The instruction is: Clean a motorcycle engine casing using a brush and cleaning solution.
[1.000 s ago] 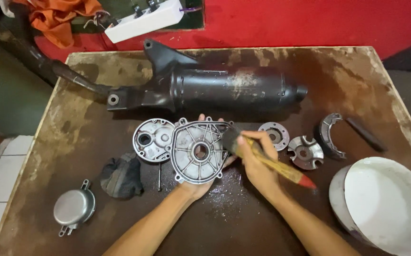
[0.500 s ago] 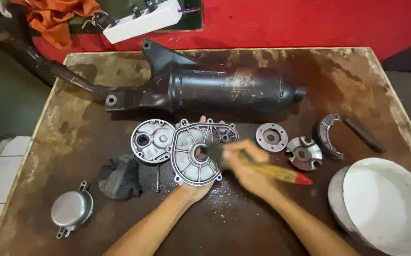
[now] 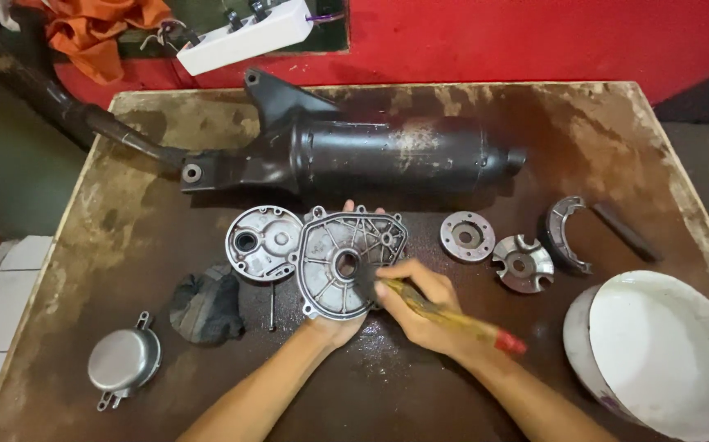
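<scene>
Brushwork ongoing: left hand (image 3: 334,327) cupping grey engine cover (image 3: 349,262) tilted above desk (image 3: 485,147); right hand (image 3: 424,307) pinching yellow brush (image 3: 452,319), bristles touching cover's centre hole. Neighbouring metal parts are lying untouched.

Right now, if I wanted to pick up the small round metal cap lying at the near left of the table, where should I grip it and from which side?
Grip the small round metal cap across its domed body, coming from above. It lies flat on the table, dome up, so the edges sit low. Its lugs, one at the top and one at the bottom, are small; pinch the bare sides between them. Nothing crowds it; the dark rag lies apart.
</scene>
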